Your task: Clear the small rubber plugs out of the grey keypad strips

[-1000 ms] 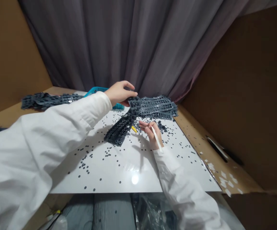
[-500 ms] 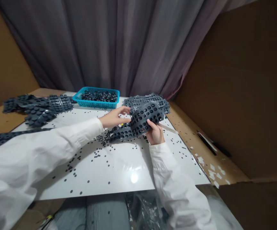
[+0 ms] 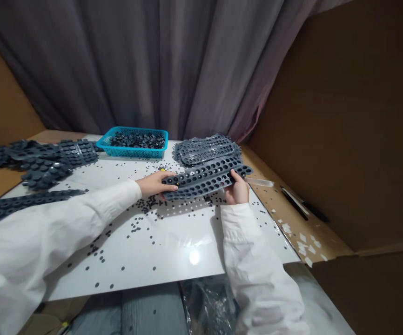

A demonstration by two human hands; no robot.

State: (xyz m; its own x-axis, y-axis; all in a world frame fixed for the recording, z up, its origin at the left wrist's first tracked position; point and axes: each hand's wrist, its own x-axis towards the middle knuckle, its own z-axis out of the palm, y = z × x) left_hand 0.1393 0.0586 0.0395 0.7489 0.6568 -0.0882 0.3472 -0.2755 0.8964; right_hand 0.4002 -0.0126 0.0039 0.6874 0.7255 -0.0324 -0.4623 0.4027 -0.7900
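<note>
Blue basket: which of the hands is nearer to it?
Left. The left hand is on the near side of the blue basket; the right hand is farther off, toward the right.

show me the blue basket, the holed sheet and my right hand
Blue basket (image 3: 131,152), head view: front wall.
Holed sheet (image 3: 203,179), head view: its middle.
Right hand (image 3: 238,191), head view: middle of the hand.

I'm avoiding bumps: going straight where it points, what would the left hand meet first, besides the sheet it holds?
Probably the right hand, holding the perforated sheet near its right end; depth is unclear.
</note>
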